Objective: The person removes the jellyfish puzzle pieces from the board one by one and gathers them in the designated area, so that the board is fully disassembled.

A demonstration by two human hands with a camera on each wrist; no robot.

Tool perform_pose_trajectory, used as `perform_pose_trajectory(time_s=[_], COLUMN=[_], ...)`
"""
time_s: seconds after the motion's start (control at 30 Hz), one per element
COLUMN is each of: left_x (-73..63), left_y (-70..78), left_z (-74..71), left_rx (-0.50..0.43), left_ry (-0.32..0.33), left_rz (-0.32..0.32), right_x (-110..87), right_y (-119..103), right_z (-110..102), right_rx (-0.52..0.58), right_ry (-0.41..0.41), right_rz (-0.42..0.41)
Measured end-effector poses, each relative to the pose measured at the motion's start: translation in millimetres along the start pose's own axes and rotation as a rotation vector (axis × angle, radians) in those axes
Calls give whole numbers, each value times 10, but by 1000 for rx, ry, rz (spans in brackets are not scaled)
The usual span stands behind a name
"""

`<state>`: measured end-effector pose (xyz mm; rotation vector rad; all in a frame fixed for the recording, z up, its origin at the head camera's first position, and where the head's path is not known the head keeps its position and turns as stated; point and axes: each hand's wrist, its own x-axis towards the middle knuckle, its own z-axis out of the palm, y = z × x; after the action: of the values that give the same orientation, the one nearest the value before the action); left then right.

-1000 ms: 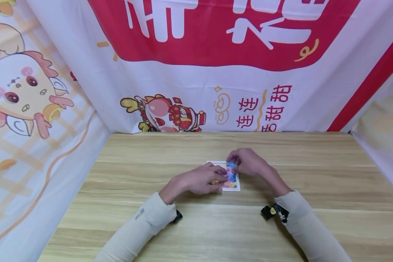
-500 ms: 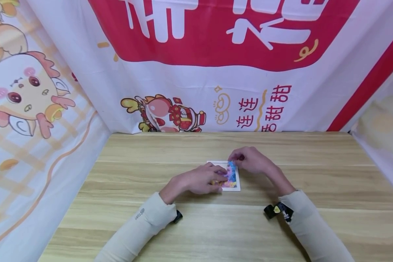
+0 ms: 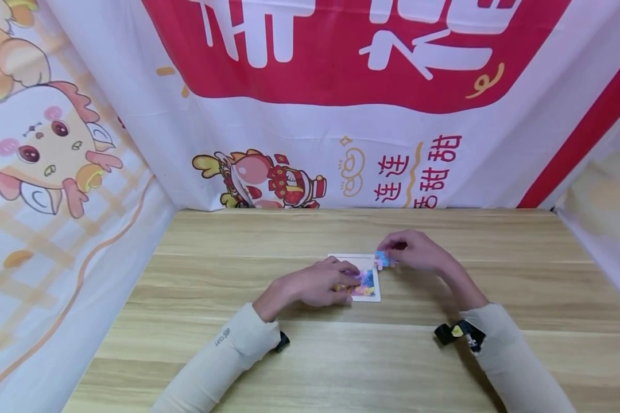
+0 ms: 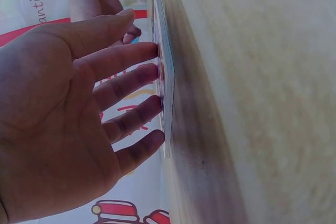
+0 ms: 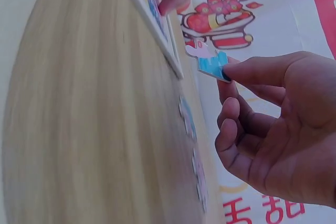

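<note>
My left hand (image 3: 315,284) lies over a small jigsaw puzzle in a white frame (image 3: 377,292), its straight fingertips touching the colourful picture (image 3: 368,282). In the left wrist view those fingers are spread, with the thumb held off the frame (image 4: 167,69). Just beyond the frame's upper right corner, my right hand (image 3: 421,252) pinches a blue and pink jigsaw piece (image 5: 211,64) between thumb and forefinger, above the table. The frame's upper part shows pale backing where no pieces lie. My left palm hides the puzzle's left side.
Loose jigsaw pieces (image 5: 199,179) lie on the wooden table (image 3: 320,367) below my right hand in the right wrist view; that hand hides them in the head view. Printed cloth (image 3: 299,126) hangs along the back and sides of the table.
My right hand has lifted the blue and pink jigsaw piece out of the frame's upper right part and moved right with it. My left hand has stayed on the puzzle.
</note>
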<state>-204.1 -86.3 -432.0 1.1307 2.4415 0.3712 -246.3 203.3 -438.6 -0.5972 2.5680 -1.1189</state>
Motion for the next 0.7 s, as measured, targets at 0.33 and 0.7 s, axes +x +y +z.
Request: perform_pose_trajectory(time_s=[0.33,0.7], left_x=[-4,-12], left_y=[7,19], left_z=[8,7], left_rx=[-22,-26], left_ry=[7,8], left_rz=[-17,-23], right_x=[-143,-282], right_y=[165,322], right_z=[-155,-294], right_rx=[27,18], right_ry=[-1,36], right_rz=[57,131])
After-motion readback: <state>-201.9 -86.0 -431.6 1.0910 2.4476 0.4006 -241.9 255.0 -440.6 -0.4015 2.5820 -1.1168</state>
